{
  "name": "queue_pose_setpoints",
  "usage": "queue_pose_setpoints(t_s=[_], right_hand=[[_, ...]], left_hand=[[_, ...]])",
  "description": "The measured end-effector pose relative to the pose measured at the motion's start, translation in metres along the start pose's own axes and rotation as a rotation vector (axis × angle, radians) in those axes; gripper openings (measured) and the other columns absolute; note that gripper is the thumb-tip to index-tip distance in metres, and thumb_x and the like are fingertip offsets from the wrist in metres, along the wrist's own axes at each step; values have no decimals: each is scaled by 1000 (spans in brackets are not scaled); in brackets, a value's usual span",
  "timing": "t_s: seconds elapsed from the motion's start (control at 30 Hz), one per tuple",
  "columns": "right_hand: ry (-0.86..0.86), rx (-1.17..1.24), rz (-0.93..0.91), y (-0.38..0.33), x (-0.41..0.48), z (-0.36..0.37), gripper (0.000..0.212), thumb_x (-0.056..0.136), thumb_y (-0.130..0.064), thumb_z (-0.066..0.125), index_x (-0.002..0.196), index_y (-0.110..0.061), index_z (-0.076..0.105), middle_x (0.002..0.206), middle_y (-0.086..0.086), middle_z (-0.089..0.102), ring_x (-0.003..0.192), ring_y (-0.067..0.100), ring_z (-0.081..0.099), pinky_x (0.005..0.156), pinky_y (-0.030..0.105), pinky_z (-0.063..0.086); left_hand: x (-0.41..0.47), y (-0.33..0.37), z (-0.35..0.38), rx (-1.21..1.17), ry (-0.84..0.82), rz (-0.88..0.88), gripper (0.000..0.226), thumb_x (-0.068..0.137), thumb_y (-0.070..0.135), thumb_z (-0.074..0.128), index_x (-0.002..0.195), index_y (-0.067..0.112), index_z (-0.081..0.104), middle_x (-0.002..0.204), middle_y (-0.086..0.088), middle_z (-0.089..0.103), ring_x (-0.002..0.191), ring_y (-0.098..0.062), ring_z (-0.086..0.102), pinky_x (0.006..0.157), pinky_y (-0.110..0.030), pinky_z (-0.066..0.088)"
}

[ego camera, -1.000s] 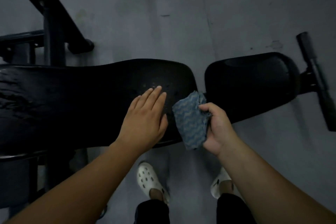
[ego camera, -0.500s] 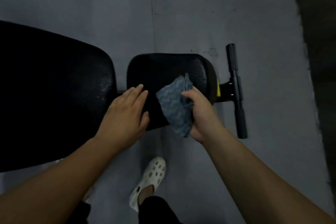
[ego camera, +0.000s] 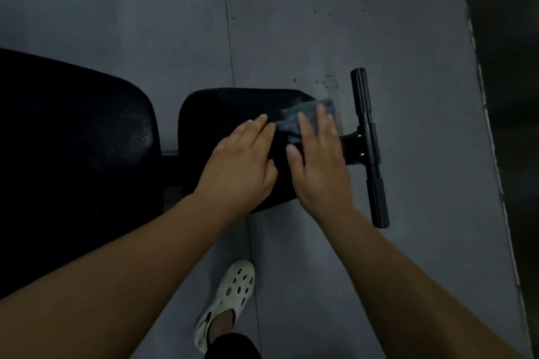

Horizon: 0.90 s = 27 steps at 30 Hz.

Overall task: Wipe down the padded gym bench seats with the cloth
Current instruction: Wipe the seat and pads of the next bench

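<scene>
My right hand [ego camera: 318, 160] lies flat, pressing the cloth [ego camera: 294, 121] onto the small seat pad [ego camera: 227, 108]. My left hand [ego camera: 242, 166] rests spread on the pad just beside it.

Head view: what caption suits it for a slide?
Right hand presses a blue patterned cloth flat on the small black padded seat, left hand resting alongside.
</scene>
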State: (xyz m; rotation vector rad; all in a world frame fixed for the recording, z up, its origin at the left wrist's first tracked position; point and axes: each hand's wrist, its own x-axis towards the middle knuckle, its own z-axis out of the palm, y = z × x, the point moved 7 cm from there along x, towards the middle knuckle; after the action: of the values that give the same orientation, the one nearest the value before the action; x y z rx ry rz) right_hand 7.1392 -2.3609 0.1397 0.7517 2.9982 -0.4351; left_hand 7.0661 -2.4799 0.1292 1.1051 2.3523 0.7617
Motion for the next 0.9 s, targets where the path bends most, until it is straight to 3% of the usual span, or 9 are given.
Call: queue_pose_setpoints(t_s=[0.13,0.27,0.47,0.57,0.63,0.67,0.73,0.8,0.9], right_hand=[[11,99,-87,20,0,-5,52,105,-41,30,149,-17,45,163,10,25,151,29,21,121,50,23],[-3,180,89,16,64,-3,60,98,-53,23,145,-29,51,161,3,33,148,25,27,117,53,28],[-60,-129,-432,11,-26,-5,36,98,-28,54,131,-22,65,153,7,45,147,37,28,110,61,31],[-58,-127,-299,5,27,-11,32,95,-34,51,118,-22,70,146,8,51,143,36,34,107,62,33],[-41,-280,-126,-17,54,-1,47,95,-46,44,135,-25,60,157,11,38,148,37,24,113,63,25],[-62,-390,-127,-28,50,10,54,96,-51,40,143,-26,52,161,11,30,151,37,17,117,62,17],[-170,-554,-303,-38,13,34,58,99,-50,38,150,-23,44,163,11,26,153,34,12,120,58,6],[-276,-605,-459,-31,-20,36,52,102,-44,38,149,-22,46,162,8,30,152,30,17,122,52,5],[-226,-628,-445,-26,16,24,50,102,-42,34,146,-25,50,159,6,37,150,29,24,119,51,11]], left_hand=[[17,7,7,-28,-4,3,67,91,34,39,152,8,34,159,-12,31,145,-28,32,115,-46,36],[27,4,16,-67,-14,-14,64,97,26,48,155,10,27,162,-9,25,147,-25,26,120,-39,27],[10,-13,25,-42,-58,-104,66,94,17,53,154,7,27,164,-9,20,147,-25,27,114,-29,25],[4,-21,28,-16,-79,-121,70,93,18,54,156,7,23,164,-9,18,148,-24,24,115,-28,22],[6,-28,27,-13,-62,-134,71,93,18,55,156,7,23,164,-10,18,148,-24,23,114,-25,17],[5,-32,27,-14,-62,-147,72,94,18,54,156,7,21,165,-10,17,149,-24,22,113,-24,15],[5,-40,29,-19,-82,-164,73,94,19,53,157,7,18,165,-10,13,150,-24,18,116,-26,15],[2,-46,31,-18,-113,-174,75,93,18,54,158,8,15,166,-9,11,151,-24,17,118,-31,21],[-1,-52,30,-14,-114,-160,78,92,18,54,158,10,13,166,-8,10,151,-23,16,119,-30,19]])
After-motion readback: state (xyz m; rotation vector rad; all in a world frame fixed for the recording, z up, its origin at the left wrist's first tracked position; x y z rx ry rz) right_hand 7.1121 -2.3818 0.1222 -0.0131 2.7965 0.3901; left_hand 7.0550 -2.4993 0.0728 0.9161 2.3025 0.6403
